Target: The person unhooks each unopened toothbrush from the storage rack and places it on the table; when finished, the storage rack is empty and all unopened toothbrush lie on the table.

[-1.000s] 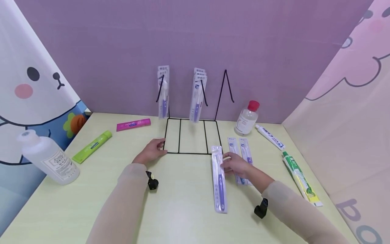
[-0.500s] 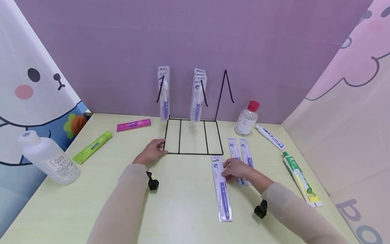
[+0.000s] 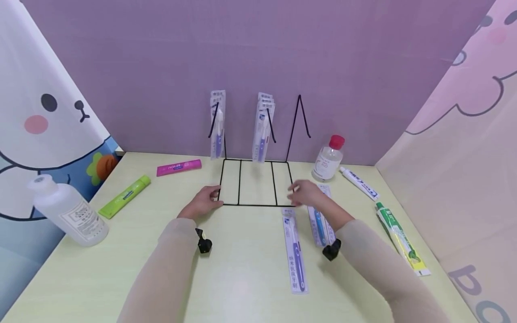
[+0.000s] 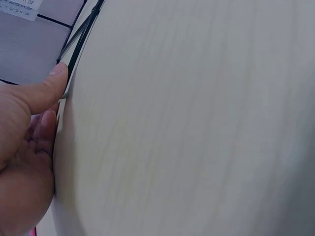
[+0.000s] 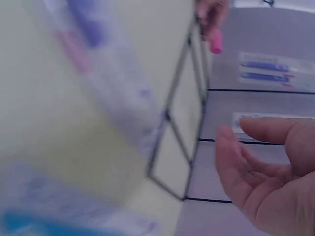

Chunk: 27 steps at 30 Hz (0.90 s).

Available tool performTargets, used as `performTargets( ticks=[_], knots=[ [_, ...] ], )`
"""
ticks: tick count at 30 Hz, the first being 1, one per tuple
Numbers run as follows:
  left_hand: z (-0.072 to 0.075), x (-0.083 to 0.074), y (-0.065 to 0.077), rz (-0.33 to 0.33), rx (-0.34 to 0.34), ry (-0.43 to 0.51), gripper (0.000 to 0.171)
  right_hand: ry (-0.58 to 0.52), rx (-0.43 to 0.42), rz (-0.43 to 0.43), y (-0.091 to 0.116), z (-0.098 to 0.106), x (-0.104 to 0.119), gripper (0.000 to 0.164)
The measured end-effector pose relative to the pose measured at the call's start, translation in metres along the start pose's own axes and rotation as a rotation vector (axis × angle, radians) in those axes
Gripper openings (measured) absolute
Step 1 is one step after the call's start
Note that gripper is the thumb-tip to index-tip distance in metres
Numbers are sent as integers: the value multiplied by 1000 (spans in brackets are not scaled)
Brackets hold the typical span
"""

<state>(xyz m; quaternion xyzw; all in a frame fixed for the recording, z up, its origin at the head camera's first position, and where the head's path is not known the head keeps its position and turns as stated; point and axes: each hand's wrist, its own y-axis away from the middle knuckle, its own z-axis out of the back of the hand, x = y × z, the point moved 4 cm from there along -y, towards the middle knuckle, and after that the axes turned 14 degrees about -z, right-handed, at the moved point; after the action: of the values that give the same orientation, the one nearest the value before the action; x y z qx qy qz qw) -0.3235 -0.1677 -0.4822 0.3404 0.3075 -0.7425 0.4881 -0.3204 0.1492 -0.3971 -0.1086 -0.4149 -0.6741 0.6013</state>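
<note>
A black wire display rack (image 3: pixel 258 205) stands on the table, with packaged toothbrushes hanging from its left hook (image 3: pixel 217 134) and its middle hook (image 3: pixel 261 134); the right hook (image 3: pixel 300 105) is bare. My left hand (image 3: pixel 202 202) holds the rack's left side by its front corner, thumb on the wire (image 4: pixel 78 54) in the left wrist view. My right hand (image 3: pixel 308 195) hovers by the rack's right front corner, thumb and fingers apart with nothing between them. A packaged toothbrush (image 3: pixel 295 251) lies just before the rack. More packs (image 3: pixel 321 226) lie partly hidden under my right forearm.
To the left are a pink tube (image 3: pixel 179 168), a green tube (image 3: pixel 125 196) and a white bottle (image 3: pixel 68 213). A clear red-capped bottle (image 3: pixel 327 159), a white toothpaste tube (image 3: pixel 359 183) and a green-yellow tube (image 3: pixel 401 237) lie or stand on the right. A purple backdrop (image 3: pixel 161 80) rises behind.
My right hand has let go of the packaged toothbrush, laid down in front of the rack, and moved up to the rack's right corner. My left hand stays at the rack.
</note>
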Motion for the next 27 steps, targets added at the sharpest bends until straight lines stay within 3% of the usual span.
performTargets(
  ticks=[5,11,17,27],
  knots=[
    [1,-2,0,-5,-3,-11,60,-136,-192,250,-20,15,46,30],
    [0,-2,1,18,-4,11,61,-368,-377,416,-40,29,90,29],
    [0,0,1,30,-8,5,61,-444,-462,455,-51,37,117,32],
    [-2,-1,2,36,-19,14,60,-454,-468,481,-55,39,135,28]
  ],
)
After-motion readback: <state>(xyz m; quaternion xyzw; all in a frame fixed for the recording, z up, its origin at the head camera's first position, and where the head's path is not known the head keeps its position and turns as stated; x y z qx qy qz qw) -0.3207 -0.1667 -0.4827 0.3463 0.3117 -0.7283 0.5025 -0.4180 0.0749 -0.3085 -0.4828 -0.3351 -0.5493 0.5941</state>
